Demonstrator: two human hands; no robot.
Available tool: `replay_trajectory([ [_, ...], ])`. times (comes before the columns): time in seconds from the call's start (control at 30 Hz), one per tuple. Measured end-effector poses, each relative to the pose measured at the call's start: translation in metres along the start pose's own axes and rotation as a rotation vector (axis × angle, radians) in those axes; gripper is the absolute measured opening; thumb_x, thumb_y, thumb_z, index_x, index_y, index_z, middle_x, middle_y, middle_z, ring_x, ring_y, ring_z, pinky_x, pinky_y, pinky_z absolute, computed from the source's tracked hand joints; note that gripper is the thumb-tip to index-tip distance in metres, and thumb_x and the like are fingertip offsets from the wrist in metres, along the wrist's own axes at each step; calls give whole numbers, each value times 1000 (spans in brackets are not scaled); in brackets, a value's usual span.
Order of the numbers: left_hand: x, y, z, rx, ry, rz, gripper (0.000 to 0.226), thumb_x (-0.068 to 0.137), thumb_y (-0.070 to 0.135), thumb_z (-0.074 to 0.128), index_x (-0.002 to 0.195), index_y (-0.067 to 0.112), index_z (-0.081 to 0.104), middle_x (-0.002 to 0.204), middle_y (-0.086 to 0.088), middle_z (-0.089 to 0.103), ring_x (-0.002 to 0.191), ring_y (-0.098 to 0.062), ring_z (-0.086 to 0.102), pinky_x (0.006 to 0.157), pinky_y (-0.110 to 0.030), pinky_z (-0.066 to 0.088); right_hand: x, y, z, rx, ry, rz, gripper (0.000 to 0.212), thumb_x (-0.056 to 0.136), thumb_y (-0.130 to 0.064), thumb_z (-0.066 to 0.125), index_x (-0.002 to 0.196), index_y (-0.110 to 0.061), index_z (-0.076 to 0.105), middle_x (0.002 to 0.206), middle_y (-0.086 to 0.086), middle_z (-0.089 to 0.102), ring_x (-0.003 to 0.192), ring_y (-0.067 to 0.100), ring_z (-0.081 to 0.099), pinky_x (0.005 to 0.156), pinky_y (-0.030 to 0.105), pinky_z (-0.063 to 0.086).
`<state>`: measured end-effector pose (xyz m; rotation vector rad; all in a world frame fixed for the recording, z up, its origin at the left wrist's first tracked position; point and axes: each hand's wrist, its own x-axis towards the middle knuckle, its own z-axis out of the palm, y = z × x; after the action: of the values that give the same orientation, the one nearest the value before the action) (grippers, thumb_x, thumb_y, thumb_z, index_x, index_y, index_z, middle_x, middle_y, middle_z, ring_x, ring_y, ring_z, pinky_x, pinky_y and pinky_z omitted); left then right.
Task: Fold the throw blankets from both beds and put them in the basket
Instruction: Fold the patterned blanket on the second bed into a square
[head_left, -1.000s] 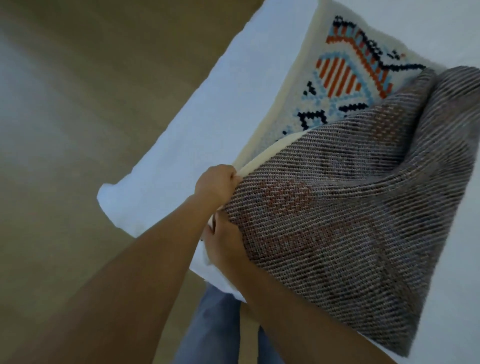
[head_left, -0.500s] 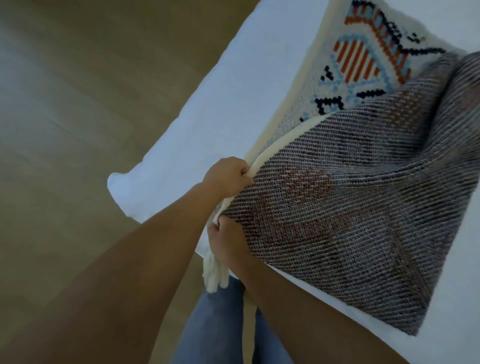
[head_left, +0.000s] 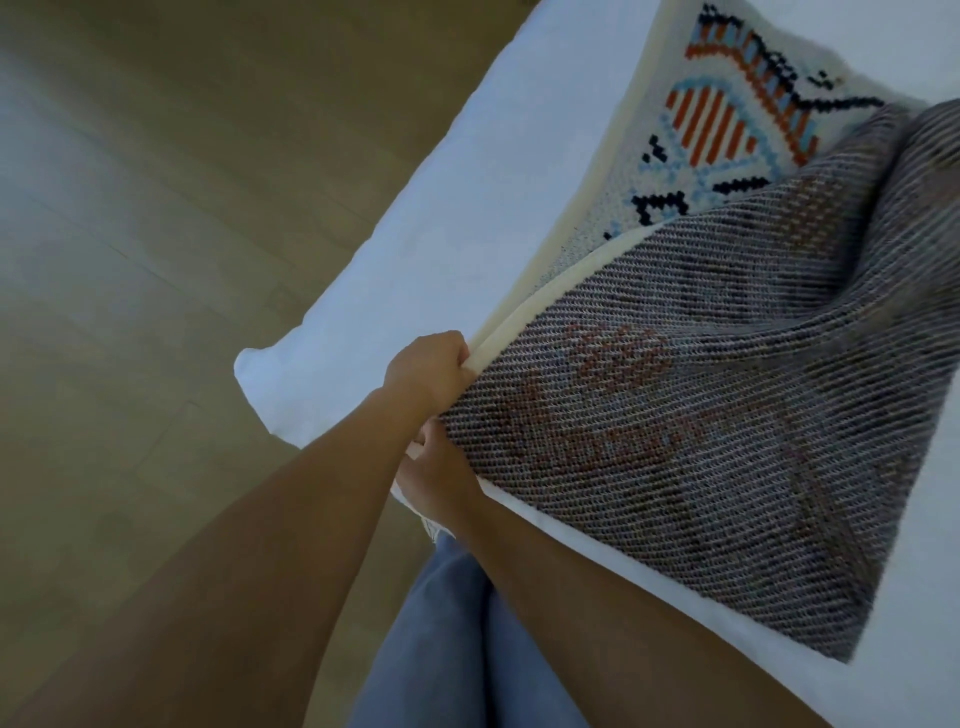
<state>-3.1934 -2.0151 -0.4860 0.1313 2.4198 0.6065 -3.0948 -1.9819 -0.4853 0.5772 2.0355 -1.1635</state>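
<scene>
The throw blanket (head_left: 701, 441) lies on the bed (head_left: 441, 234), near the corner closest to me, folded over on itself. The top layer shows its grey woven underside with a faint reddish pattern coming through. Beyond the fold, the lower layer shows its cream face with orange, pale blue and black stitching. A thick cream edge runs along the fold line down towards my hands.

My left hand (head_left: 428, 371) is closed in a fist around that cream edge, right at the blanket's near corner. My right hand (head_left: 441, 478) sits just below it, almost touching, with the thumb pressed on the corner of the grey layer. Its fingers are tucked under the fabric, so I can only say it seems to be pinching the blanket there. A bit of white fringe hangs below that hand, over the side of the bed.

The bed is covered in plain white, and its corner juts out to the left of my hands. My legs in blue jeans (head_left: 441, 649) stand against the bed's side, and the wooden floor (head_left: 156, 260) spreads out to the left
</scene>
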Motion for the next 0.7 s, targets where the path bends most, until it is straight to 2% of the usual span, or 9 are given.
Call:
replay_trajectory([
  [0.07,-10,7,0,38,44,9,30,88,26,56,115,14,55,115,-7,55,103,-24,52,84,-36,44,-5,8,-9,-69,33,-19,19,90,-30,50,96,-12,47,101,8,61,96,22,58,81,28,39],
  [0.13,-20,16,-5,90,88,45,38,88,26,56,123,14,50,122,-9,49,112,-26,46,88,-38,42,-10,9,-25,-109,72,-54,12,91,-24,48,89,-12,45,95,10,59,91,23,56,81,31,41],
  [0.23,-37,28,-19,188,101,113,41,90,26,54,128,12,47,128,-11,47,118,-28,43,89,-39,42,-24,9,-44,-120,126,-56,16,91,-17,45,100,-6,51,109,16,62,102,30,59,83,34,43],
  [0.33,-45,40,-43,237,94,151,40,91,25,50,128,11,47,128,-11,46,118,-28,44,90,-39,41,-38,0,-62,-89,171,-44,27,90,-19,45,113,-5,49,112,15,60,103,29,57,81,32,42],
  [0.43,-37,58,-69,306,54,215,37,93,25,47,126,11,48,127,-10,48,116,-27,47,92,-39,42,-38,-19,-87,-9,238,-27,28,89,-20,47,114,-6,49,108,10,56,101,27,55,82,30,39],
  [0.53,-20,71,-98,346,31,306,37,93,26,47,127,13,47,128,-8,49,115,-26,48,92,-38,43,-23,-46,-114,128,343,-9,18,90,-18,47,103,-6,51,96,8,52,90,24,53,76,29,38],
  [0.7,24,87,-147,531,-28,480,32,94,25,43,122,11,49,122,-8,53,106,-26,54,85,-35,44,-5,-93,-158,281,517,81,28,92,-18,46,117,-5,49,114,13,57,97,25,53,80,32,39],
])
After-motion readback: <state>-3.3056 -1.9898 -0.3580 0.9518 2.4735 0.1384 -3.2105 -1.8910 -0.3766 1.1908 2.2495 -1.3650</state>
